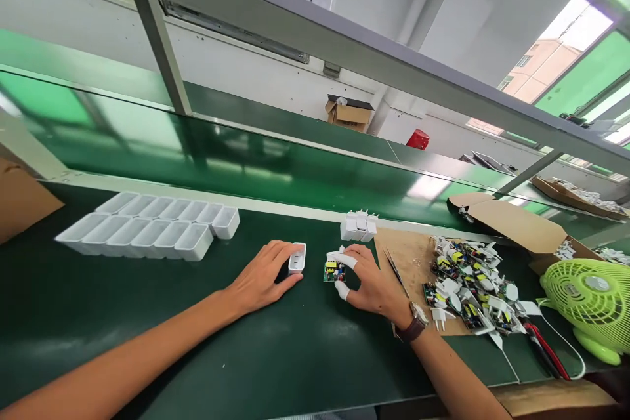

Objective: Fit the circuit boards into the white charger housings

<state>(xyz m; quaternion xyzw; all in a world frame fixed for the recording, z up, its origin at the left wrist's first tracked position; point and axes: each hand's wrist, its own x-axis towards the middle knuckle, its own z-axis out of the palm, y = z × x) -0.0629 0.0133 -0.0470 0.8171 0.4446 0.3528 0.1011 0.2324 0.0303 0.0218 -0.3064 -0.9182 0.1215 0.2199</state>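
Between the thumb and fingers of my left hand (268,275) is a white plastic charger housing (296,258), its slotted end facing up. My right hand (370,281), with white finger cots on thumb and fingertips, pinches a small circuit board (333,269) carrying a yellow transformer. The board is a short way right of the housing, apart from it. Both hands are low over the green tabletop. Just beyond the right hand stands a small group of white plug chargers (358,226).
Rows of open white housings (142,230) stand at left. On brown cardboard (401,256) lie tweezers (396,270) and a heap of circuit boards and plugs (470,282). Red-handled pliers (547,349) and a green fan (588,302) are at right. A metal shelf beam crosses overhead.
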